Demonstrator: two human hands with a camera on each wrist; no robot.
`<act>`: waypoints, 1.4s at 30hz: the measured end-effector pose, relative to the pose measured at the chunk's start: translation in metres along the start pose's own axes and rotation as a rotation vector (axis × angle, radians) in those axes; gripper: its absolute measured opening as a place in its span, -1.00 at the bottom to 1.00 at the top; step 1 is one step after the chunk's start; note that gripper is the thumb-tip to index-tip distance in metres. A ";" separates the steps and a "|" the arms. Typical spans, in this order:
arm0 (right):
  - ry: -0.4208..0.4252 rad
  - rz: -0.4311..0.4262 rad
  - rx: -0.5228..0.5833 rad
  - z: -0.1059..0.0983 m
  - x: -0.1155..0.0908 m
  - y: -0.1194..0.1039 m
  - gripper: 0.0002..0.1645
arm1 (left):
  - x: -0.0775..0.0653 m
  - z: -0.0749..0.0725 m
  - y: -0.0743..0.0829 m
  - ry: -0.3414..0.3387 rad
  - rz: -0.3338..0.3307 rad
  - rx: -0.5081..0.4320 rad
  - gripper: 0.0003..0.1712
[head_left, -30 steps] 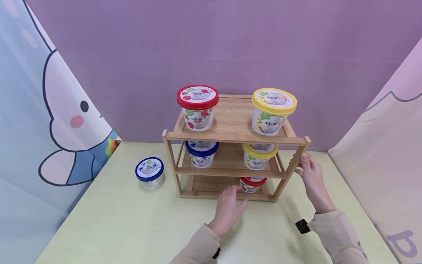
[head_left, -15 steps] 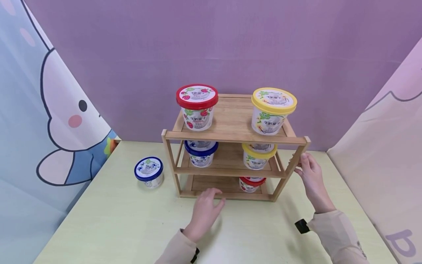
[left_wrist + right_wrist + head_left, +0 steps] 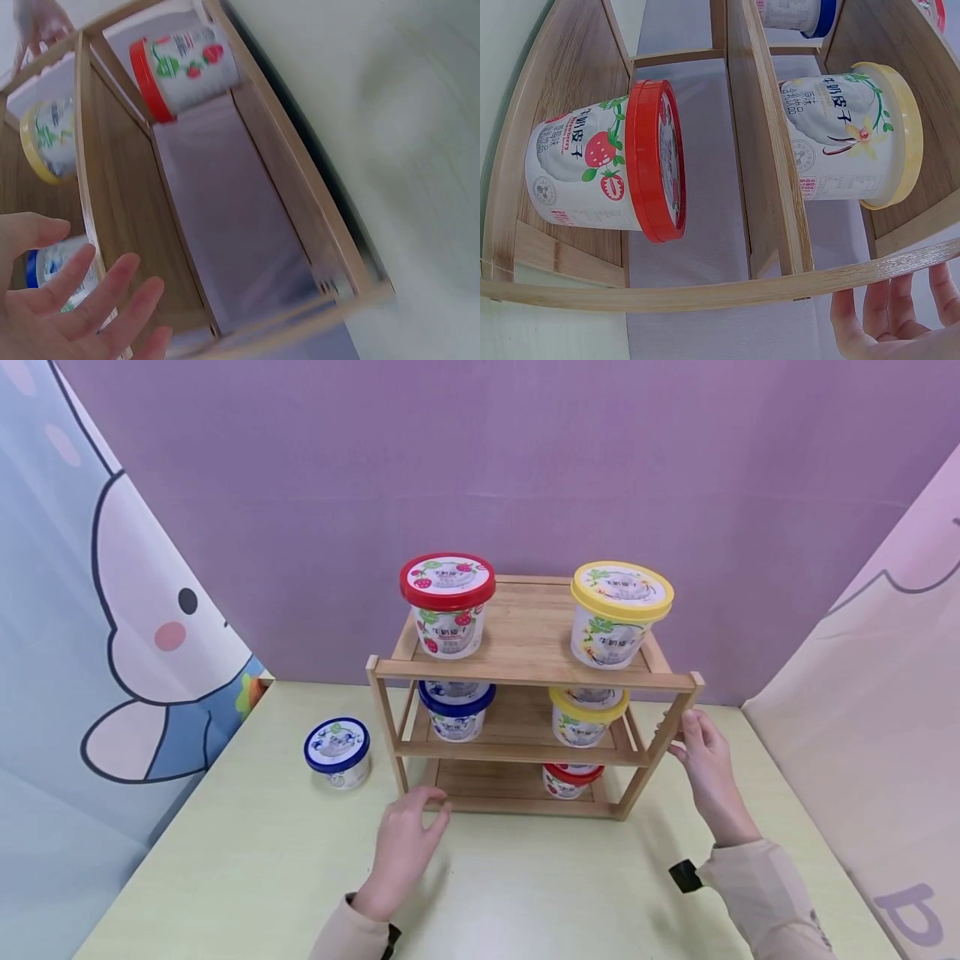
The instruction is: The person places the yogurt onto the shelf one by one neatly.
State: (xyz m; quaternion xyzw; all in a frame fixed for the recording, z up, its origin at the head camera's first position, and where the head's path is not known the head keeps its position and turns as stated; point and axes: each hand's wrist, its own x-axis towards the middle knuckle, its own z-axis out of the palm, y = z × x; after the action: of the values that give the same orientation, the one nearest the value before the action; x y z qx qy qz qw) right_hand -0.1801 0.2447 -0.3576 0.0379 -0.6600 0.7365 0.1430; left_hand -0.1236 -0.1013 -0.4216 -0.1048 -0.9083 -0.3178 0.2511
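My left hand [image 3: 405, 847] hovers over the table by the lower left front corner of a three-tier wooden rack [image 3: 517, 675], holding nothing. Its fingers are spread and loosely bent in the left wrist view. At the rack's right side, my right hand [image 3: 708, 777] grips the upright, with its fingertips partly hidden behind the wood. On the top tier stand a red-lidded tub [image 3: 448, 610] and a yellow-lidded tub [image 3: 621, 618]. The middle tier bears a blue-lidded tub [image 3: 457, 714] and another yellow-lidded tub [image 3: 585, 718]. A red-lidded strawberry tub [image 3: 592, 161] sits on the bottom tier's right.
Left of the rack, a blue-lidded tub [image 3: 337, 752] stands on the pale table [image 3: 247, 860]. A purple cloth [image 3: 525, 468] hangs behind, and printed cloths flank the table on both sides.
My left hand has moved left, away from the red-lidded tub on the bottom tier, along the rack's front to its left corner. The right hand has stayed at the upright.
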 end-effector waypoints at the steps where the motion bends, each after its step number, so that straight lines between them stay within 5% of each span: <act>1: 0.000 -0.001 0.000 0.000 0.000 0.000 -0.78 | 0.000 -0.003 -0.003 0.015 0.003 -0.001 -0.80; 9: -0.092 -0.064 0.023 -0.027 0.021 0.043 -0.63 | 0.002 -0.026 -0.029 0.122 0.009 0.029 -0.87; 17: -0.013 -0.023 -0.005 0.000 0.000 0.001 -0.78 | 0.005 -0.044 -0.056 0.152 -0.017 0.091 -0.88; 24: 0.002 0.000 -0.008 0.000 0.000 0.000 -0.78 | 0.010 -0.049 -0.079 0.190 0.000 0.119 -0.88; 42: -0.012 -0.017 -0.009 0.000 0.001 0.000 -0.78 | 0.023 -0.047 -0.137 0.142 -0.003 0.100 -0.77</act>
State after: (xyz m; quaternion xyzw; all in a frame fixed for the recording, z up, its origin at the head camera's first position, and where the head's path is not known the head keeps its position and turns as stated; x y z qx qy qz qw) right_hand -0.1807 0.2449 -0.3574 0.0475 -0.6639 0.7320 0.1454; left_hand -0.1722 -0.2364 -0.4496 -0.0679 -0.9030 -0.2792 0.3194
